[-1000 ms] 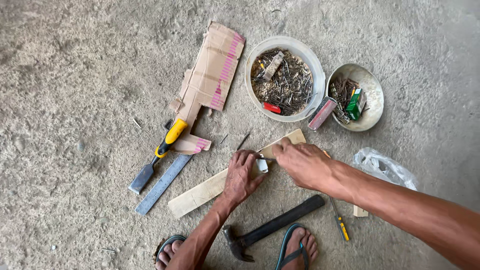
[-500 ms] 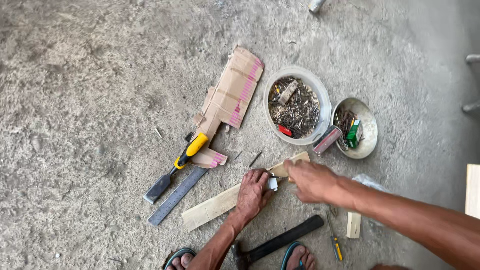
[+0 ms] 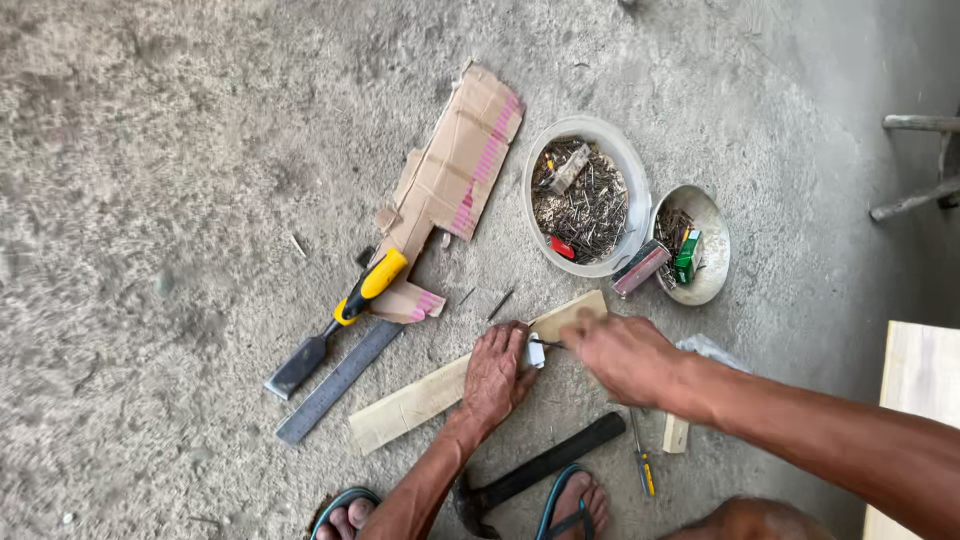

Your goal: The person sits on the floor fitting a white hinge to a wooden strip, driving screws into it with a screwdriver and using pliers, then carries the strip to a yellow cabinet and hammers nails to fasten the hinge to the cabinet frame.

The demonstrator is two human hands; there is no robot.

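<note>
Concrete floor (image 3: 180, 150), hands on wooden strip (image 3: 420, 405)

Soft daylight fills the picture, bright and even. Shadows are faint and small. No glare. The right hand (image 3: 622, 355) looks a little blurry. The far right side is darker.

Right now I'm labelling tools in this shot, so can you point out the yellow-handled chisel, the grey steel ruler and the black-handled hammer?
Yellow-handled chisel (image 3: 372, 284): head view, on its yellow grip.
Grey steel ruler (image 3: 338, 381): head view, mid-blade.
Black-handled hammer (image 3: 555, 462): head view, on the handle.
</note>
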